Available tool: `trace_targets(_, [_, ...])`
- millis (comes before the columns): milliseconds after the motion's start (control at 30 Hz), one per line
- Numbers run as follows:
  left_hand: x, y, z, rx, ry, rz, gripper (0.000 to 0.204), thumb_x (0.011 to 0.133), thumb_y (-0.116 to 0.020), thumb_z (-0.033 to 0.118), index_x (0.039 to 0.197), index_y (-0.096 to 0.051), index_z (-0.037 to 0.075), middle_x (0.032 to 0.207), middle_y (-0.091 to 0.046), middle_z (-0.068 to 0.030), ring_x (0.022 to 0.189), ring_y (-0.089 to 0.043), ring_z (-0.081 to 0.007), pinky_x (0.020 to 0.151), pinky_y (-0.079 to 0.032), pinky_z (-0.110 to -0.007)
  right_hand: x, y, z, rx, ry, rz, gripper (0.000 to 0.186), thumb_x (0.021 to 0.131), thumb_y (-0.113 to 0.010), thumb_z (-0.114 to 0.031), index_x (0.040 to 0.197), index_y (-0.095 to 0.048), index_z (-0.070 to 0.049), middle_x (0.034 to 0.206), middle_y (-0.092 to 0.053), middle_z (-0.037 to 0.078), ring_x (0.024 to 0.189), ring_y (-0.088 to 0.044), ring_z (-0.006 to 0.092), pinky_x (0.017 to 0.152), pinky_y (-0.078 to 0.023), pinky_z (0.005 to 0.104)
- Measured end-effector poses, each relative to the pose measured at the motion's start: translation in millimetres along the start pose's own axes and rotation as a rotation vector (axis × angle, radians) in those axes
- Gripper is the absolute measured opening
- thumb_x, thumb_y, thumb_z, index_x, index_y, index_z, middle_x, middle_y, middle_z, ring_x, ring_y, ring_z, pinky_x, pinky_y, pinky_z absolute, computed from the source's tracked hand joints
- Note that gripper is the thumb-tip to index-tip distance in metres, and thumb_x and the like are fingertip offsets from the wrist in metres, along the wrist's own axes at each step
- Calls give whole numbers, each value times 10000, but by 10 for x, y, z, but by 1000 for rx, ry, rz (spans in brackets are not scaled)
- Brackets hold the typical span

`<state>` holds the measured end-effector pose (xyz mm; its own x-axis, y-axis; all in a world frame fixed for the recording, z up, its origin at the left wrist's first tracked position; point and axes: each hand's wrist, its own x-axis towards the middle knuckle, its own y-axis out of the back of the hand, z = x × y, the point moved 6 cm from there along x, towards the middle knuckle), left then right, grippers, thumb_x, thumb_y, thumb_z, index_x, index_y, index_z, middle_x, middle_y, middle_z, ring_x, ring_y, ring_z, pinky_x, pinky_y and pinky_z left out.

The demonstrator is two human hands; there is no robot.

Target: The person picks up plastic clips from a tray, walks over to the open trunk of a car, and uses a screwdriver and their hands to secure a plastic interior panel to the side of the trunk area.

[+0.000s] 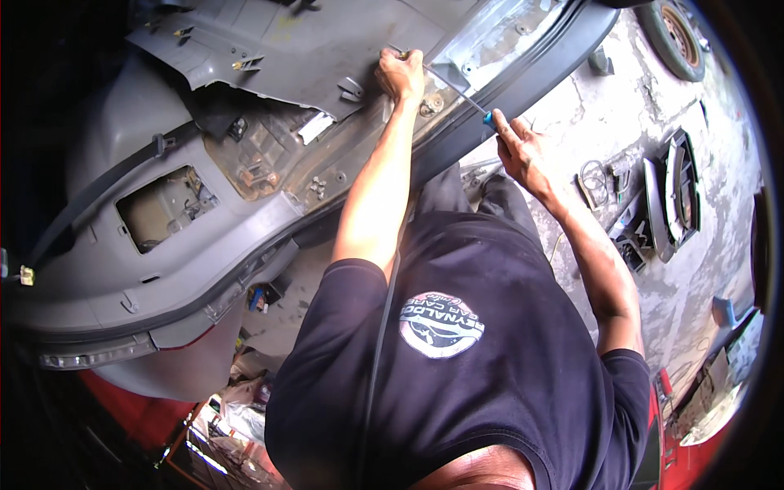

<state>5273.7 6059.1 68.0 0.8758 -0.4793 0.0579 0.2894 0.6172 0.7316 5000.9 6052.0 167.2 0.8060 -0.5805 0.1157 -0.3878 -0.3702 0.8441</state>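
My left hand is closed at the edge of a grey plastic trim panel, pinched around a small part that I cannot make out, where the far end of a long thin screwdriver shaft reaches. My right hand grips the screwdriver's teal handle lower right, its index finger extended along it. The panel has clips along its underside and lies over the car's sill, with rusty metal exposed below it.
A grey side trim with a square opening and a seat belt fill the left. On the cracked concrete floor lie a wheel, curved dark trim pieces and cables. Red bodywork shows lower left.
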Motion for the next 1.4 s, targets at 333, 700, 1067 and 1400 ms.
trace_targets(333, [9,-229,-326,-800,177,-337,198,933,-631,126,864,-577,-51,693,-650,-151,537,-646,-197,483,-584,-349,-46,-69,373,117,-144,-81,479,894,-655,-118,1364,-561,-135,832,-576,131,674,-629,320,622,-515,421])
trace_targets(700, [-9,99,-433,-1358,498,-404,79,950,-546,81,938,-586,14,814,-636,-136,644,-660,-270,597,-604,-461,155,66,-47,338,-162,37,474,866,-645,-105,1336,-583,-89,875,-622,183,764,-622,361,710,-503,430])
trace_targets(1067, [717,1599,-727,-1180,105,103,95,891,-497,99,833,-547,43,641,-554,-58,445,-491,-132,389,-396,-288,1445,107,-1425,333,98,100,441,855,-678,-71,1292,-617,-87,793,-586,149,683,-595,343,621,-476,420])
trace_targets(1400, [1638,2519,-382,173,-420,264,379,829,-759,238,1085,-577,26,867,-635,-194,796,-647,-390,703,-518,-468,1768,42,-1702,237,131,118,422,876,-676,-60,1295,-632,-91,746,-546,123,600,-555,267,568,-452,378])
